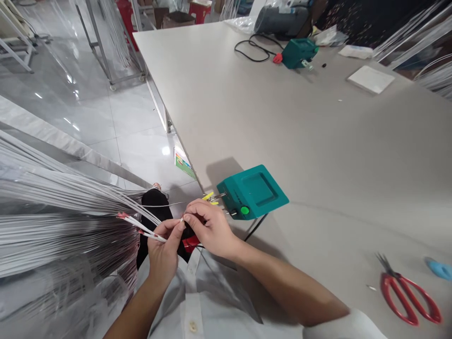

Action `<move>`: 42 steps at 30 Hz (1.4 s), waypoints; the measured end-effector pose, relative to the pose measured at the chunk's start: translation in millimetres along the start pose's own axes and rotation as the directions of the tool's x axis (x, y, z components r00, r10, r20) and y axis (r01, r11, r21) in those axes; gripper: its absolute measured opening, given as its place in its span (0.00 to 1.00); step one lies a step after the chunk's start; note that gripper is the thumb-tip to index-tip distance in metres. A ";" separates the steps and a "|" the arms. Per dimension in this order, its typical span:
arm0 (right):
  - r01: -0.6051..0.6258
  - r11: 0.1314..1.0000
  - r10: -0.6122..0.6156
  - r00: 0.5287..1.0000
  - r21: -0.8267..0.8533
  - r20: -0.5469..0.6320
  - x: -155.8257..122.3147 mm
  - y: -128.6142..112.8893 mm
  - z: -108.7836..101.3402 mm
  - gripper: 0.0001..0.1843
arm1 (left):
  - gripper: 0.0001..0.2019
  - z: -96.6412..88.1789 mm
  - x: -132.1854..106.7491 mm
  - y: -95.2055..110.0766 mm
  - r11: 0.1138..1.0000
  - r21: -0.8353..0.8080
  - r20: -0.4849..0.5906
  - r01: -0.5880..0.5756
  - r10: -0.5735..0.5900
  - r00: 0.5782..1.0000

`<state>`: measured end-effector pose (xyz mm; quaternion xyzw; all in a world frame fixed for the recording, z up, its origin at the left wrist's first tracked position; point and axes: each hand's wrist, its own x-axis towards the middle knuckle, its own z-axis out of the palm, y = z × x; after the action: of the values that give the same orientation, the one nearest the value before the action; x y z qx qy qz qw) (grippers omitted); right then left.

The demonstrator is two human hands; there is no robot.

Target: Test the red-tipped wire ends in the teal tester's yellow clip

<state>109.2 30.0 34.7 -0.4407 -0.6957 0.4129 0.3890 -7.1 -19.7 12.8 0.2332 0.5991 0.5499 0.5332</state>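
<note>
My left hand (164, 247) is closed round a few white cables (150, 235), whose reddish ends show beyond its left side. Against its thumb and fingertip, my right hand (212, 230) is pinched. A tiny pale tip (181, 220) shows where the fingers of both hands meet; what my right fingers hold is mostly hidden. Just beyond my right hand, at the table edge, sits a green device (259, 190) with a round green button (245, 210). A yellow clip (211, 197) is at its left side, close to my right knuckles.
Bundles of long white cables (63, 193) hang at my left. The grey table (310, 141) bears red-handled scissors (406, 292), a blue object (439, 268) and a white block (370, 79). A second green device (299, 52) with a black cord lies at the back.
</note>
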 end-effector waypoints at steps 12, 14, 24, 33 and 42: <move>0.017 0.998 -0.014 0.998 0.056 -0.057 -4.6 1.6 -6.2 0.04 | 0.04 -2.6 3.7 4.5 0.969 -0.217 0.107 0.119 -0.097 0.989; 0.018 0.996 -0.017 1.000 0.086 -0.014 -1.7 -0.5 -10.3 0.09 | 0.04 -3.7 4.4 3.3 0.973 -0.197 0.122 0.118 -0.095 0.988; -0.066 0.958 -0.042 0.931 0.280 0.363 17.8 5.4 -21.0 0.04 | 0.08 -18.6 6.7 8.0 0.984 -0.020 0.346 0.180 -0.162 0.924; -0.338 0.784 0.204 0.933 0.521 0.297 5.6 2.2 -3.7 0.08 | 0.06 -6.1 6.9 3.9 0.937 -0.263 0.288 0.230 -0.151 0.946; 0.409 0.824 -0.352 0.912 -0.393 0.211 -1.0 16.9 -8.5 0.11 | 0.06 -14.2 4.0 3.3 0.976 0.210 0.178 -0.055 0.017 0.984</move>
<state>122.0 35.6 22.0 -0.3398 -0.8666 0.1915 0.3113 -22.2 -21.2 11.8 0.3475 0.6015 0.4690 0.5454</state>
